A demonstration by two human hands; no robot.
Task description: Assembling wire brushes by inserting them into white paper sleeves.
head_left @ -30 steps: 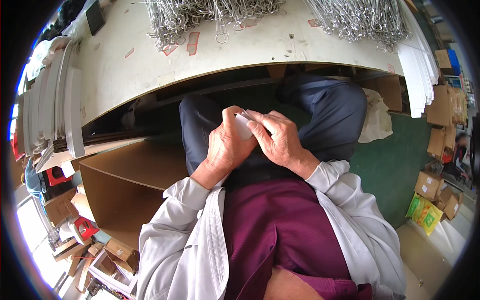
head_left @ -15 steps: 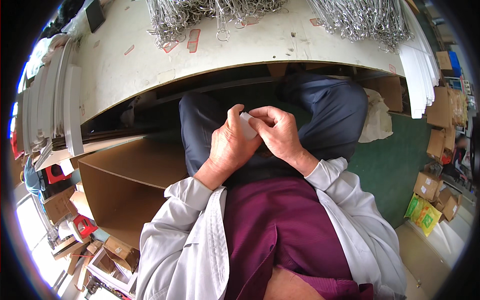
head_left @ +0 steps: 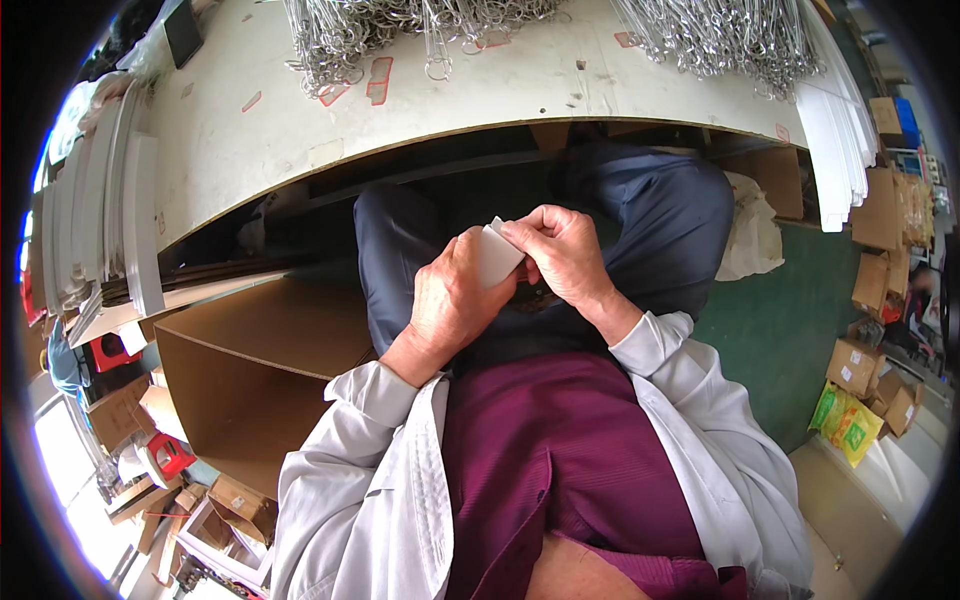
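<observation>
Long white strips [head_left: 140, 220] are standing stacked at the left edge of the frame, above a red stool [head_left: 170, 455] at lower left. An open cardboard box [head_left: 225, 385] is sitting just to their right, below a pale table [head_left: 225, 140] that is spanning the top. A cluster of metal hooks [head_left: 335, 45] is lying at upper left of center. In the middle of the frame, a seated person's left hand [head_left: 447, 297] is grasping a small white piece [head_left: 499, 259] by its left side, while the right hand [head_left: 565, 258] is pinching its upper right corner between thumb and fingers. More wire hooks [head_left: 725, 40] are piling up at upper right, and a yellow-green bag [head_left: 847, 425] is resting at lower right.
</observation>
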